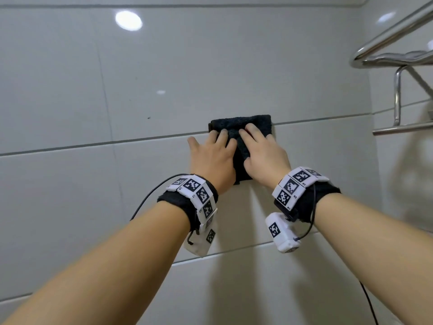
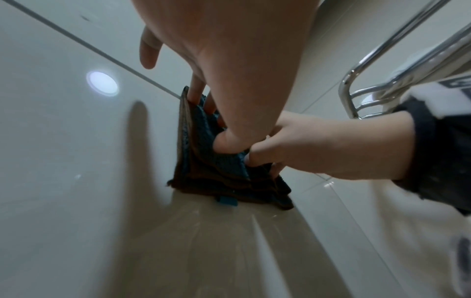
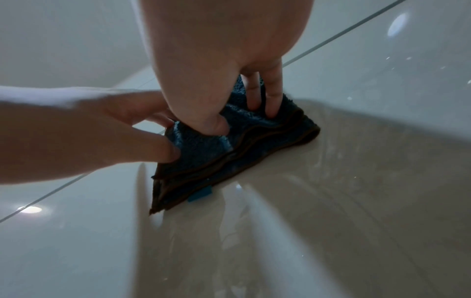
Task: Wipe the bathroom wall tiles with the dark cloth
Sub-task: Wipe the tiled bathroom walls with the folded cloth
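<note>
A folded dark blue cloth (image 1: pixel 243 123) with brown edging lies flat against the glossy pale wall tiles (image 1: pixel 164 66), across a grout line. My left hand (image 1: pixel 210 156) presses on its left part, with the little finger spread out onto bare tile. My right hand (image 1: pixel 262 153) presses on its right part. In the left wrist view, the left hand (image 2: pixel 229 50) pushes fingertips and thumb into the cloth (image 2: pixel 203 171) beside the right hand (image 2: pixel 318 147). In the right wrist view, the right hand (image 3: pixel 216 60) digs its thumb and fingers into the cloth (image 3: pixel 203 161), and the left hand (image 3: pixel 89 131) touches its edge.
A chrome towel rack (image 1: pixel 398 50) juts from the side wall at the upper right, close to my right arm, and also shows in the left wrist view as rack (image 2: pixel 382 80). The tile below the cloth looks wet and streaked. A small blue tag (image 3: pixel 201 194) sticks out of the cloth's lower edge.
</note>
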A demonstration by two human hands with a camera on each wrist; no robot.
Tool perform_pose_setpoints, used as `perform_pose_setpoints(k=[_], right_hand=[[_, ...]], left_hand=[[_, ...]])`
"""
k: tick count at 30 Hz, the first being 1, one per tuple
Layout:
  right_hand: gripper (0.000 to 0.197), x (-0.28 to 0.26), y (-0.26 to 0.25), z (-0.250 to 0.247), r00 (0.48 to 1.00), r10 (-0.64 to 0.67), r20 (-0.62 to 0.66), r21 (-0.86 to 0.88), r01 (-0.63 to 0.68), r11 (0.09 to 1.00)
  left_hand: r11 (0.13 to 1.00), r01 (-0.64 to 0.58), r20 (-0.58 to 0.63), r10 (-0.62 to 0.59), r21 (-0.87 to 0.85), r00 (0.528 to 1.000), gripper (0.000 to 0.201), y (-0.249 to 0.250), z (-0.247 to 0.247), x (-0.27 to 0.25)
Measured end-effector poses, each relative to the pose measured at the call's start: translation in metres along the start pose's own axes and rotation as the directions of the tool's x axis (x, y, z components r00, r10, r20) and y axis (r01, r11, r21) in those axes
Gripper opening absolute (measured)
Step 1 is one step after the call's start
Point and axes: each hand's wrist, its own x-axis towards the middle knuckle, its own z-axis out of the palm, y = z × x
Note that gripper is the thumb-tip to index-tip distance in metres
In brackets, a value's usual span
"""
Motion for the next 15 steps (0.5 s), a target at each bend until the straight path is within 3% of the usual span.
perform_pose_setpoints(k=[9,15], right_hand=[[0.074,0.003,-0.109,0.014,0.984,-0.179,0.014,-0.083,0.179,0.98],[0.072,0.012,-0.157,0.019,0.958,-0.288,0.005,-0.066,0.287,0.956]], left_hand=[[0.991,0.094,0.011,-0.096,0.091,0.995,0.065,-0.095,-0.003,-0.055],[0.977,0.161,0.007,-0.163,0.14,0.987,0.061,-0.136,-0.006,-0.078]])
